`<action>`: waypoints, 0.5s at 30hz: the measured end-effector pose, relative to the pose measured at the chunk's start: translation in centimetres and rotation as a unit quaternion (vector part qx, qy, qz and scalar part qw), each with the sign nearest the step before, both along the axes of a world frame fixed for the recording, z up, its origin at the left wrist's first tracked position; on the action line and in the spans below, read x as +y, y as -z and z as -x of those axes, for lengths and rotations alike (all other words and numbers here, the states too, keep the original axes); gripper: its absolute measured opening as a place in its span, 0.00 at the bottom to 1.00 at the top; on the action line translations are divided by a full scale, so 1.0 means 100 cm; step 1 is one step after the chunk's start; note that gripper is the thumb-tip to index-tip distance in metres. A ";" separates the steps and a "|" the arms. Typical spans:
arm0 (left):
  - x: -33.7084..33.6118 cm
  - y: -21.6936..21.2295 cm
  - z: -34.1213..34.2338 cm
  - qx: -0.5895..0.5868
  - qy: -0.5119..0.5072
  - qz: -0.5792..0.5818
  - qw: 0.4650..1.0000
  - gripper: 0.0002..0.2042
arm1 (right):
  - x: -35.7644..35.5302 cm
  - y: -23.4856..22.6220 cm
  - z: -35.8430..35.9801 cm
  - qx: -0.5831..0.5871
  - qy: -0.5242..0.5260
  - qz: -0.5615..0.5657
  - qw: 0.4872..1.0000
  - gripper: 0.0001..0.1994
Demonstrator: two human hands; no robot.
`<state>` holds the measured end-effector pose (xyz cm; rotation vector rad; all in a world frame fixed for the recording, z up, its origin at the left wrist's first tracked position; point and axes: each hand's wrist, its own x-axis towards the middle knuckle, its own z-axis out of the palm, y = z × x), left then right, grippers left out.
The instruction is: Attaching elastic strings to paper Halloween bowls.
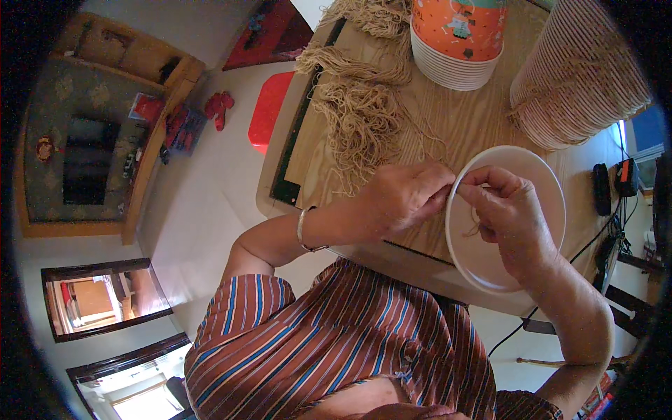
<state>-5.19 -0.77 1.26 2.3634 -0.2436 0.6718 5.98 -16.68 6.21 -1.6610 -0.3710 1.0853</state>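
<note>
A wooden table (483, 119) bears a tall stack of pale ribbed tubs (595, 42), a loose heap of tan twine (360, 122) and an orange printed tub stack (458, 31). A white tub (542, 199) tilts at the near edge. The left hand (413, 198) and right hand (509, 206) pinch their fingertips together at its rim, contents hidden; a short strand (476, 229) shows inside.

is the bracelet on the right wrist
No, the bracelet circles the wrist of the left hand, and the wrist of the right hand is bare.
</note>
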 end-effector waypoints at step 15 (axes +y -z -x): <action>-0.003 0.006 0.004 -0.001 -0.030 0.014 0.999 0.13 | 0.006 -0.003 0.003 -0.003 0.000 0.012 1.000 0.05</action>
